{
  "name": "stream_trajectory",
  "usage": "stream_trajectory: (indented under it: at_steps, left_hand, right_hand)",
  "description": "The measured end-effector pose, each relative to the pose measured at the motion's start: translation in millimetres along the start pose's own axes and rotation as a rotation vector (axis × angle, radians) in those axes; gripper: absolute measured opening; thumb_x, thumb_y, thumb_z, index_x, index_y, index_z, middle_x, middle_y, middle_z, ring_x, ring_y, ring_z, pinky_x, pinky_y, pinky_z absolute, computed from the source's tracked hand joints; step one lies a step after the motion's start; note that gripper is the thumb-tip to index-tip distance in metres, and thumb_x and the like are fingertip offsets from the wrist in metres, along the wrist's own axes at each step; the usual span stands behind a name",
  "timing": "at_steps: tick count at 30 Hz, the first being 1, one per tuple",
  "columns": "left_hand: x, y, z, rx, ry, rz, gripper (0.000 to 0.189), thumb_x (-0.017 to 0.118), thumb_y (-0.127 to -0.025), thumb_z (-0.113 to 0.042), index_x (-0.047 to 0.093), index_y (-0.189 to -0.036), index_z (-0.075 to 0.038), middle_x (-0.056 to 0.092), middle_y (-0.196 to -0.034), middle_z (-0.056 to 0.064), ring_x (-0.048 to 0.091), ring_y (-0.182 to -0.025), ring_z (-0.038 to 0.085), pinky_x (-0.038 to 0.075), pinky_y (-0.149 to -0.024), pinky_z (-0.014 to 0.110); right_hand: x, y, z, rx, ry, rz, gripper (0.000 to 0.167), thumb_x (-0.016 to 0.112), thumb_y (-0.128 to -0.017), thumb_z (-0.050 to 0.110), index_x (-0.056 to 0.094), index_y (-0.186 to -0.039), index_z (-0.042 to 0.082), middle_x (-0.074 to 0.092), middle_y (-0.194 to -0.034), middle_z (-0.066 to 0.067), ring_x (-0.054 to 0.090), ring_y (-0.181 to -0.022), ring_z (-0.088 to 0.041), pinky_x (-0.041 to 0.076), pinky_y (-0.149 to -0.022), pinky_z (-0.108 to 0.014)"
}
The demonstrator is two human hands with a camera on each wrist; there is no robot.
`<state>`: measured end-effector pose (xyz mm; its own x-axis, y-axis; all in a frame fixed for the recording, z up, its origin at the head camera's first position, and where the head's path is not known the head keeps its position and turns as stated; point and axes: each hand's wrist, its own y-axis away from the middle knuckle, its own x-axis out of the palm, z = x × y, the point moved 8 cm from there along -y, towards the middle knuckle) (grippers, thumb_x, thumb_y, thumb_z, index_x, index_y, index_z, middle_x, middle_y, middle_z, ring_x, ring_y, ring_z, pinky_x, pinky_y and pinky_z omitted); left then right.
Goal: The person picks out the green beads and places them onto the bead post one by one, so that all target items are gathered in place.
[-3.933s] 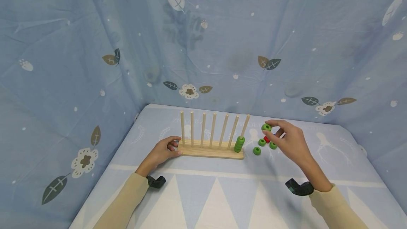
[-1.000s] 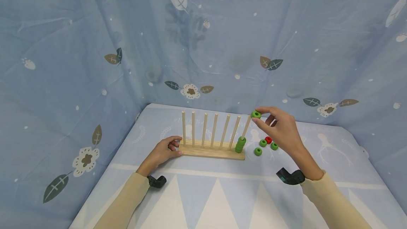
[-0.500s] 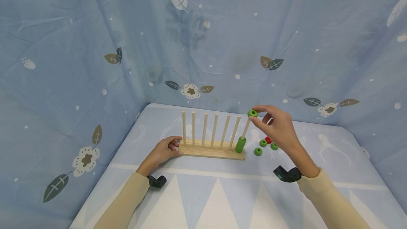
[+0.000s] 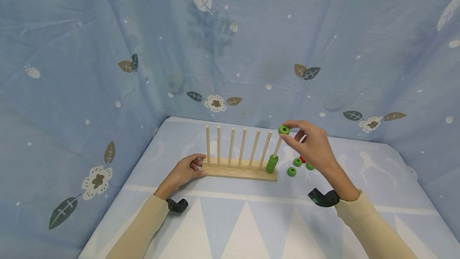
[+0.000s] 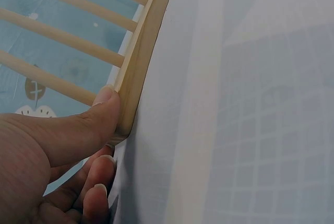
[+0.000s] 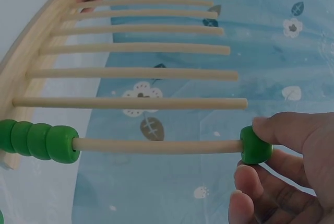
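A wooden peg rack (image 4: 240, 171) with a row of upright pegs stands on the table. My left hand (image 4: 184, 172) grips the left end of its base; in the left wrist view the thumb (image 5: 88, 127) lies on the base's edge and the fingers curl beneath. On the rightmost peg, a stack of several green beads (image 4: 272, 164) sits at the bottom. Up at that peg's tip, my right hand (image 4: 310, 143) pinches another green bead (image 6: 255, 144) between thumb and finger. The right wrist view has the peg's end meeting this bead; how far it reaches inside is hidden.
Right of the rack lie several loose beads: one green bead (image 4: 292, 171) nearest the front, another green bead (image 4: 297, 162) behind it, and a red bead (image 4: 302, 159) partly covered by my right hand. Blue patterned cloth (image 4: 230, 51) walls the table's back and sides.
My right hand has carried the green bead leftward from above the loose beads to the rightmost peg's tip. In the last half second it shifted slightly left and down. My left hand stays put.
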<state>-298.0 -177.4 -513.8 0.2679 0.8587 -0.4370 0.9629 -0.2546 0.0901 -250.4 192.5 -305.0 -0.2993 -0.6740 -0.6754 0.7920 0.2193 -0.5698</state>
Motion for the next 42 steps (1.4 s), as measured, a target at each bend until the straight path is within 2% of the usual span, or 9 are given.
stream_trajectory:
  at_steps: [11, 20, 33, 42]
  left_hand:
    - [0.2, 0.8, -0.2, -0.005, -0.003, -0.001, 0.061, 0.082, -0.089, -0.007, 0.057, -0.144, -0.009, 0.060, -0.113, 0.009, 0.054, -0.091, 0.022, 0.043, -0.082, 0.038]
    - [-0.1, -0.2, -0.9, 0.003, -0.007, 0.000, 0.061, 0.082, -0.089, -0.008, 0.058, -0.144, -0.010, 0.060, -0.113, 0.008, 0.053, -0.092, 0.022, 0.044, -0.081, 0.038]
    - [-0.3, 0.0, -0.4, 0.005, -0.003, 0.002, 0.061, 0.082, -0.089, -0.008, 0.058, -0.145, -0.009, 0.060, -0.113, 0.009, 0.053, -0.091, 0.023, 0.044, -0.081, 0.038]
    - [0.0, -0.3, 0.2, -0.003, -0.009, 0.001, 0.061, 0.082, -0.089, -0.007, 0.058, -0.144, -0.010, 0.060, -0.113, 0.008, 0.053, -0.091, 0.023, 0.044, -0.082, 0.038]
  right_hand:
    - [2.0, 4.2, -4.5, 0.014, -0.007, 0.013, 0.028, 0.079, -0.094, 0.019, 0.074, -0.121, 0.012, 0.073, -0.108, -0.004, 0.058, -0.066, -0.010, 0.046, -0.051, -0.027]
    - [0.2, 14.6, -13.8, 0.051, 0.002, 0.023, 0.024, 0.078, -0.094, 0.015, 0.075, -0.117, 0.011, 0.073, -0.104, -0.005, 0.059, -0.065, -0.011, 0.047, -0.050, -0.027]
    - [7.6, 35.9, -38.3, 0.149, 0.003, 0.062, 0.021, 0.078, -0.094, 0.016, 0.075, -0.114, 0.012, 0.072, -0.096, -0.002, 0.058, -0.060, -0.011, 0.045, -0.047, -0.027]
    - [14.7, 49.4, -54.2, 0.195, 0.018, 0.068, 0.022, 0.078, -0.094, 0.019, 0.075, -0.114, 0.010, 0.072, -0.093, -0.001, 0.052, -0.060, -0.013, 0.041, -0.049, -0.027]
